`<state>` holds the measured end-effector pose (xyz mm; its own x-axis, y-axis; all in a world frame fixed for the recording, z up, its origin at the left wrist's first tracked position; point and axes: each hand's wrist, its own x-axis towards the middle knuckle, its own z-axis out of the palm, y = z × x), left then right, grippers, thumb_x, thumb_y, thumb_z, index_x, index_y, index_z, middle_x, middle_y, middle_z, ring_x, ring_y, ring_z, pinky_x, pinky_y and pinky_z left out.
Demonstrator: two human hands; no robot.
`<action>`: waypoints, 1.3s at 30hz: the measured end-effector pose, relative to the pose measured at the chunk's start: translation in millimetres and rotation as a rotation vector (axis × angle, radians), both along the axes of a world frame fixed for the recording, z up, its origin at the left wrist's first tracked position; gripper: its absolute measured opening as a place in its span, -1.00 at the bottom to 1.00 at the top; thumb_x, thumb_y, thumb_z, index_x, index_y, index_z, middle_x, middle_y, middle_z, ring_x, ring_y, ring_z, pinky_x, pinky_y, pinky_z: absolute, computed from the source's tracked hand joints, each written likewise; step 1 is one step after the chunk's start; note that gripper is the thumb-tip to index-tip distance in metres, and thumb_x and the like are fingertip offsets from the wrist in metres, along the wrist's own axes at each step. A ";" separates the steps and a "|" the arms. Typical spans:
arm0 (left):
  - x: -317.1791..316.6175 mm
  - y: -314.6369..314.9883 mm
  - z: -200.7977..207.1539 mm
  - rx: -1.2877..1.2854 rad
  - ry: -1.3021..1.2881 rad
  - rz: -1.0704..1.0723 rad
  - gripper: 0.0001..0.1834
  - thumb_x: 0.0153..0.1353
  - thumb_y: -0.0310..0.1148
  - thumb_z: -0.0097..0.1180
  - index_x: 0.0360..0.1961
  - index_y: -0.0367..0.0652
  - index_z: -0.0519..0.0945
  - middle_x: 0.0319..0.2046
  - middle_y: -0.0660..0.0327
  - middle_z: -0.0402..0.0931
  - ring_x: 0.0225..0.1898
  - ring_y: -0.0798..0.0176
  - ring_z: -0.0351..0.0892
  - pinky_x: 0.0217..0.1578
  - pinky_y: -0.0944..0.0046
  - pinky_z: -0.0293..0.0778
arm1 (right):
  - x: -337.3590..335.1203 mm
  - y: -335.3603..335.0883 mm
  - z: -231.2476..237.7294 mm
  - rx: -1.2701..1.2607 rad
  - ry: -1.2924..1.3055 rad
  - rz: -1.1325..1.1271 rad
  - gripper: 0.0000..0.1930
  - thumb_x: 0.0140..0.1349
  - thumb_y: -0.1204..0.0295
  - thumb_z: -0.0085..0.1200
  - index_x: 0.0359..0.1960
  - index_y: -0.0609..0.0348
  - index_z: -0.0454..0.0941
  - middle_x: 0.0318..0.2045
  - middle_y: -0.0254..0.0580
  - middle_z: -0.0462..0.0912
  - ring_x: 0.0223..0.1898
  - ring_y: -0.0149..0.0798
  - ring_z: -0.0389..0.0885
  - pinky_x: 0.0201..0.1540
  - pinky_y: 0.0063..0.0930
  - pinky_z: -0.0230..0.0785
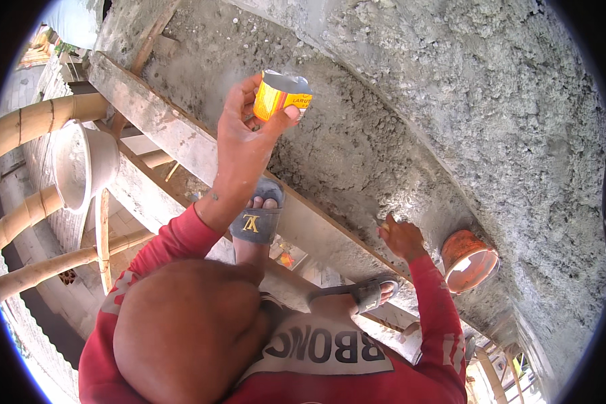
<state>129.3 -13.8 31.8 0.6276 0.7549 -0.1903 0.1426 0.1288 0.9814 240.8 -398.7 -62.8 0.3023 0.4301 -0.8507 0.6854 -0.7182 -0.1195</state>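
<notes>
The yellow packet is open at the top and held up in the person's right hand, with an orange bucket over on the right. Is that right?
Not quite: the head view shows the open yellow packet held up in the left hand, not the right hand. The orange bucket is indeed on the right.

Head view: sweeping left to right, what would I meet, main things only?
Pale round tub, torn-open yellow packet with a silvery inside held in the left hand, bare right hand, orange-red round bucket.
</notes>
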 end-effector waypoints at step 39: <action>4.1 17.9 -13.5 0.109 -0.039 -0.029 -0.29 0.27 -0.35 0.49 0.35 -0.41 0.43 0.11 0.06 0.60 0.06 0.28 0.67 0.08 0.25 0.67 | 19.8 57.3 22.2 0.268 -0.204 -0.435 -0.47 0.56 -0.10 -0.04 0.05 0.19 0.52 -0.29 0.35 0.74 -0.12 0.40 0.75 -0.09 0.21 0.56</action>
<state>133.3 4.1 18.2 0.6545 0.7515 -0.0829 0.1058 0.0174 0.9942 260.6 -341.4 -40.6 0.6480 0.4220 -0.6340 0.3603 -0.9033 -0.2330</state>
